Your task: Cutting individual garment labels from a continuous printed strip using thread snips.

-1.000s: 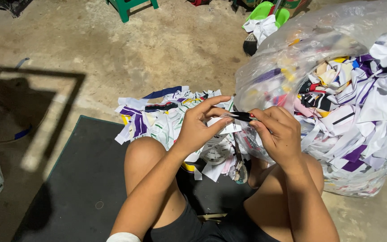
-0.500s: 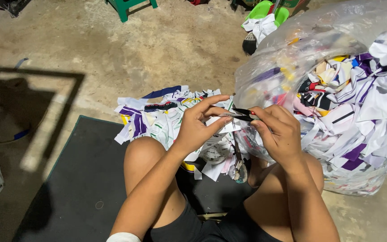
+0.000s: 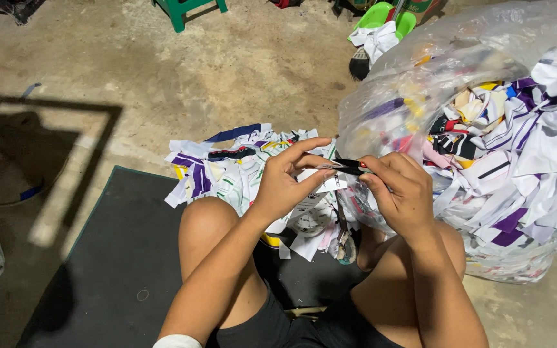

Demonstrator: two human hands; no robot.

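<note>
My left hand [image 3: 288,183] and my right hand [image 3: 401,193] meet in front of me, both pinching a small dark strip of fabric [image 3: 349,166] with a bit of red at one end. The fingers of each hand are closed on it from either side. Below the hands lies a heap of cut cloth scraps [image 3: 240,171] in white, purple, yellow and navy, spread on the floor between my bare knees. A pair of scissors [image 3: 343,235] lies on the scraps near my right knee.
A large clear plastic bag [image 3: 485,129] stuffed with cloth scraps stands at my right. I sit on a dark mat [image 3: 117,270] on a concrete floor. A green stool [image 3: 185,9], a green dustpan [image 3: 388,19] and a brush are at the back.
</note>
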